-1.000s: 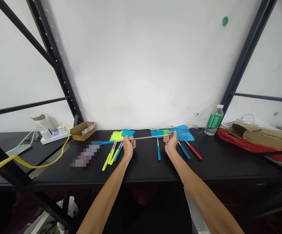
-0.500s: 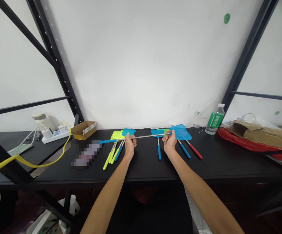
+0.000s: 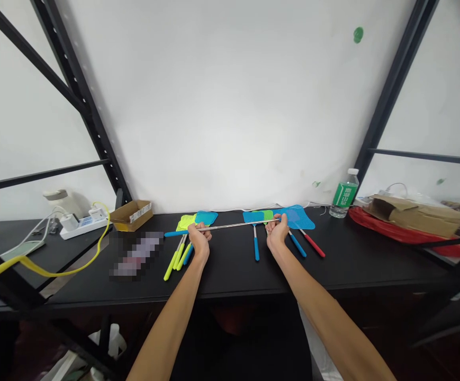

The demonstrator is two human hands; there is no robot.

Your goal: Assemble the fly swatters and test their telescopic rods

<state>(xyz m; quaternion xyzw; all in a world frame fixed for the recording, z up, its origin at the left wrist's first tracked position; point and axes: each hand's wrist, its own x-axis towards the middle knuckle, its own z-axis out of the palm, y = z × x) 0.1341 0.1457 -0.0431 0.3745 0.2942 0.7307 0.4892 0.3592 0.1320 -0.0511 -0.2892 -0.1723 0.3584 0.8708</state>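
Observation:
I hold one blue fly swatter (image 3: pixel 237 226) level above the black table (image 3: pixel 230 275), its thin metal rod drawn out long. My left hand (image 3: pixel 199 237) is closed on the rod near the blue handle at its left end. My right hand (image 3: pixel 277 231) is closed on the rod just before the blue mesh head (image 3: pixel 299 217). Under my left hand lies a pile of yellow-green and blue swatters (image 3: pixel 184 248). Under my right hand lie more swatters with blue and red handles (image 3: pixel 307 244).
A small cardboard box (image 3: pixel 131 214) and a white power strip (image 3: pixel 79 225) with a yellow cable sit at the left. A green-labelled water bottle (image 3: pixel 343 194), a red bag and brown paper (image 3: pixel 416 216) lie at the right. Black rack posts flank the table.
My left hand has slid left along the rod toward the handle, so the hands are farther apart. My right hand has stayed by the mesh head. The view shifted slightly.

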